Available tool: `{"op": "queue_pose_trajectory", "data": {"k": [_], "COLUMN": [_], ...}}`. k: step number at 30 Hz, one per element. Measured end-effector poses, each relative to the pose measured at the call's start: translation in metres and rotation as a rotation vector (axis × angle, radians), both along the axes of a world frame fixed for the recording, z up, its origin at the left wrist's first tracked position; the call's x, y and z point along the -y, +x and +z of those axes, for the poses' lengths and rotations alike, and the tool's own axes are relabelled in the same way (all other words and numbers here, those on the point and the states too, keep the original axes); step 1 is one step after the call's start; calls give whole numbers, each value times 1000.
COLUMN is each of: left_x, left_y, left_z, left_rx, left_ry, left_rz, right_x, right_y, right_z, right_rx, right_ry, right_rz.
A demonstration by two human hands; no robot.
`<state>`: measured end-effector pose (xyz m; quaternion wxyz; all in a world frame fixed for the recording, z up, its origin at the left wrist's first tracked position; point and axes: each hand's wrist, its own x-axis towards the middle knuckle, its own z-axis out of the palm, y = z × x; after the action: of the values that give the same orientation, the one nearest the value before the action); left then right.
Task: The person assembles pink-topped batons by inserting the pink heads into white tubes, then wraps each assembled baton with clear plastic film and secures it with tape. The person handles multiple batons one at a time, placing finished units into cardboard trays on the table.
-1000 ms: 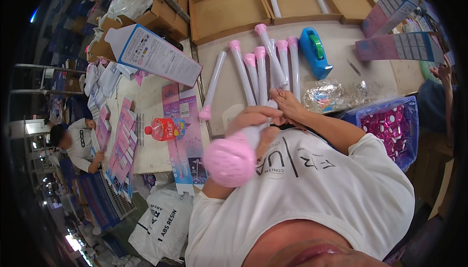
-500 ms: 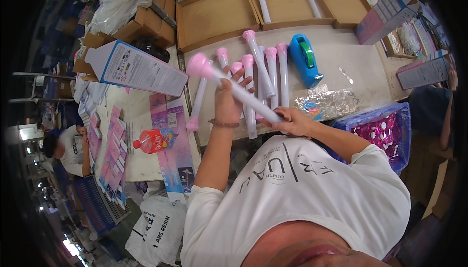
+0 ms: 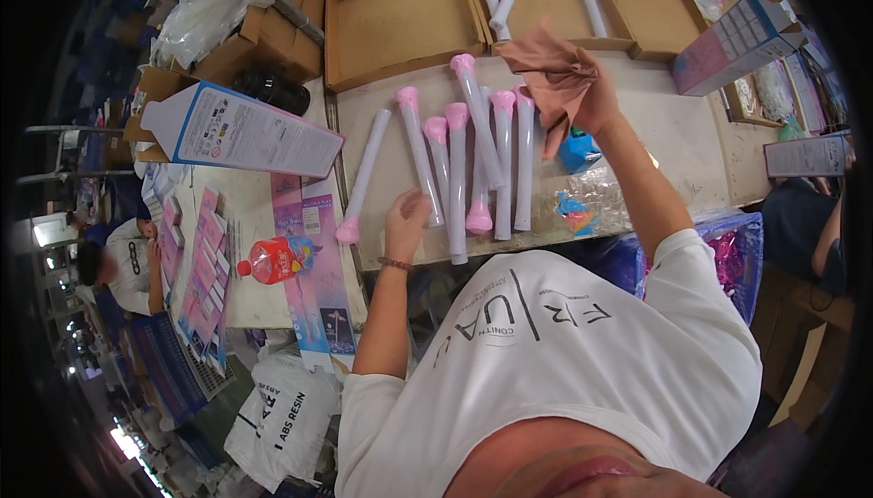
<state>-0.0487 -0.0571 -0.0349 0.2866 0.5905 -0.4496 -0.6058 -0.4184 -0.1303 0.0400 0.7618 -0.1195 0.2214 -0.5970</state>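
The bench (image 3: 664, 134) carries a row of long white wands with pink heads (image 3: 473, 161) at its centre; they look light, stiff and smooth, best gripped mid-shaft. At seven o'clock of the row the left hand (image 3: 406, 216) rests, fingers curled, on one shaft. At two o'clock the right hand (image 3: 591, 98) pinches a soft, limp brown cloth (image 3: 550, 75).

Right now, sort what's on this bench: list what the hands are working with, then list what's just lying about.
In hand:
- crumpled brown cloth, held up in the right hand
- row of white plastic tubes with pink caps, left hand resting at their near ends

Lying about:
- red plastic bottle
- long white printed carton
- blue tape dispenser
- shallow brown cardboard trays
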Motion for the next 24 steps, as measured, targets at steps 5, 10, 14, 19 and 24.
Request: {"op": "queue_pose_trajectory", "data": {"k": [5, 10, 14, 19, 24], "left_x": [-4, -9, -10, -1, 41], "left_y": [26, 34, 47, 64, 95], "left_z": [-7, -15, -29, -45, -39], "left_rx": [-108, -36, -33, 214, 478], "left_ry": [53, 39, 67, -131, -3], "left_rz": [154, 73, 74, 28, 133], "right_x": [-6, -21, -29, -29, -51], "right_y": [40, 63, 74, 83, 113], "right_z": [18, 9, -24, -25, -3], "right_rx": [220, 142, 125, 248, -45], "right_ry": [-127, -118, 136, -52, 128], "right_rz": [31, -47, -107, 34, -71]}}
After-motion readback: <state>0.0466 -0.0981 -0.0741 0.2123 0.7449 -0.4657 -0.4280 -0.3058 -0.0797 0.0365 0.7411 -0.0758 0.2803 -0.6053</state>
